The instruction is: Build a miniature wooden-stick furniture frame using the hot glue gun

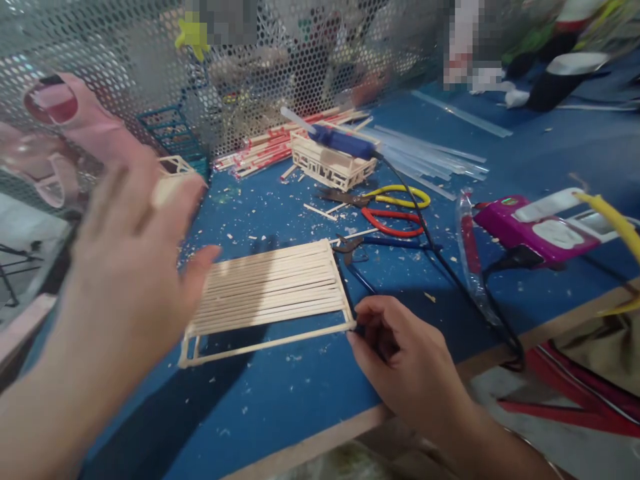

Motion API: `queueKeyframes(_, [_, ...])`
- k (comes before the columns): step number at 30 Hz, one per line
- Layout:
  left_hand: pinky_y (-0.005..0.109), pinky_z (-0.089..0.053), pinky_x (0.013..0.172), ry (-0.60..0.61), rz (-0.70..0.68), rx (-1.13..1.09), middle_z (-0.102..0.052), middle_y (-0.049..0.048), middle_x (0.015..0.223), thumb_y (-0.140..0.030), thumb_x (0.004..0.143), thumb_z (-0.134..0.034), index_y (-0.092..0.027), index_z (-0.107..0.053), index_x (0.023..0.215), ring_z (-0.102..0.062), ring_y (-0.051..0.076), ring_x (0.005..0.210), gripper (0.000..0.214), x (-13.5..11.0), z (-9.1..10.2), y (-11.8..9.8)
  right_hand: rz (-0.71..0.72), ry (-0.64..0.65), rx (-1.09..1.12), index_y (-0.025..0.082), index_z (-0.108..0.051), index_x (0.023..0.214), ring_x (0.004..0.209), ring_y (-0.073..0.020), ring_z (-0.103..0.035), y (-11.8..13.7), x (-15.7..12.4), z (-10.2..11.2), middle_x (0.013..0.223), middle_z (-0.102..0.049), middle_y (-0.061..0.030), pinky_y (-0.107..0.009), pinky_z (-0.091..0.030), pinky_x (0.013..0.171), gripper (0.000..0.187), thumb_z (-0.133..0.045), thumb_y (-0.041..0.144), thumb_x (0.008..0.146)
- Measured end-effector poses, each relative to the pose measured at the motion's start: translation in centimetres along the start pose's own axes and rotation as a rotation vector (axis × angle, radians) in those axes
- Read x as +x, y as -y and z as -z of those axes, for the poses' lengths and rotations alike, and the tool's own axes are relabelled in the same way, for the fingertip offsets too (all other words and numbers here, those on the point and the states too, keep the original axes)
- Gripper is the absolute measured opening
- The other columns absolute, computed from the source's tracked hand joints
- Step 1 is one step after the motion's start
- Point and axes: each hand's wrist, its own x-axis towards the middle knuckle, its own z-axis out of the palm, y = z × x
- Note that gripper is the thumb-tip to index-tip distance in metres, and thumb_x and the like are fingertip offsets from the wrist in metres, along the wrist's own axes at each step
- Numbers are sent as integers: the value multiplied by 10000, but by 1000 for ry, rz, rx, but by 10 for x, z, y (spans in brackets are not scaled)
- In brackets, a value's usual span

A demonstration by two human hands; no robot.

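My right hand [405,367] is pinched at the near right corner of a flat panel of thin wooden sticks [270,287]. The sticks lie side by side, and a gap runs between them and the frame's near bar. My left hand [125,267] is raised over the panel's left end, blurred, with its thumb apart from the fingers. It hides part of the panel. A small pale wooden stick piece [175,165] shows just behind those fingers; whether they touch it I cannot tell. Blue-handled cutting pliers [370,250] lie beside the panel's far right corner.
Behind lie yellow-and-red-handled scissors [385,203] and a blue glue gun [343,140] resting on a small wooden stick model [330,163]. Clear glue sticks [430,157], red-wrapped sticks [265,150], a purple power strip [540,230] with cables and a pink fan [85,113] surround them. A perforated metal screen [320,60] stands behind.
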Motion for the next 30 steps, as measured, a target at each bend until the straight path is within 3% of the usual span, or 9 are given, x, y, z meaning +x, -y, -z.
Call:
queueKeyframes(3, [558, -228, 1131, 142, -369, 2, -587, 75, 1355, -241, 896, -499, -236, -649, 1115, -489, 290, 1295, 266, -12, -11, -24, 31, -17, 2, 211, -549, 836, 559, -92, -559, 1, 1, 0, 662, -577, 24, -189, -452, 515, 95, -541, 125, 795])
queueKeyframes(5, [567, -225, 1131, 216, -453, -39, -665, 64, 1253, -212, 909, -466, -251, -657, 1098, -562, 275, 1225, 271, -23, -21, -35, 37, -26, 9, 207, -562, 844, 556, -89, -556, 0, 1, 0, 670, -582, 23, -184, -449, 506, 93, -556, 129, 794])
queueKeyframes(10, [548, -212, 1146, 307, -424, -70, -630, 97, 1301, -173, 918, -436, -222, -625, 1188, -544, 266, 1248, 334, -33, -41, -35, 31, -33, 4, 208, -568, 833, 542, -91, -557, 1, 0, 1, 661, -599, 25, -184, -461, 512, 99, -567, 121, 786])
queueKeyframes(16, [571, -228, 1129, 327, -402, -150, -660, 93, 1256, -226, 945, -380, -254, -668, 1122, -585, 271, 1201, 340, -31, -48, -33, 68, -50, 3, 202, -570, 825, 519, -79, -538, 2, 1, 1, 637, -582, 31, -166, -442, 491, 101, -545, 109, 797])
queueKeyframes(19, [577, -242, 1122, 346, -405, -158, -664, 95, 1249, -226, 945, -372, -254, -667, 1130, -592, 269, 1193, 350, -29, -48, -35, 73, -53, 6, 201, -568, 830, 527, -78, -541, 2, 1, 0, 642, -578, 32, -164, -449, 506, 99, -551, 108, 801])
queueKeyframes(22, [536, -301, 1114, 308, -379, -156, -666, 65, 1254, -276, 940, -416, -280, -629, 1187, -606, 250, 1176, 326, -29, -35, -31, 65, -37, 10, 205, -569, 849, 530, -84, -558, 1, -1, 0, 656, -592, 29, -171, -467, 512, 95, -553, 121, 809])
queueKeyframes(24, [475, -377, 1084, 200, -238, -123, -667, 28, 1255, -335, 919, -479, -311, -596, 1223, -619, 242, 1157, 327, -35, -18, -23, 46, -27, 33, 208, -570, 888, 527, -86, -575, -1, -2, 2, 676, -607, 26, -173, -483, 508, 98, -547, 140, 822])
queueKeyframes(27, [424, -497, 962, 20, 218, 11, -687, -2, 1216, -413, 879, -530, -326, -611, 1191, -642, 274, 1109, 334, -60, 6, -6, -10, -5, 49, 213, -564, 960, 511, -87, -595, -6, -3, 10, 716, -624, 13, -165, -485, 457, 134, -524, 172, 839])
queueKeyframes(30, [417, -569, 763, 100, 650, -24, -724, 67, 1115, -542, 807, -562, -247, -628, 1164, -699, 306, 948, 468, -97, 10, 5, 32, 21, -62, 219, -568, 994, 530, -115, -605, -12, -2, 17, 769, -640, -19, -200, -485, 440, 174, -511, 218, 830])
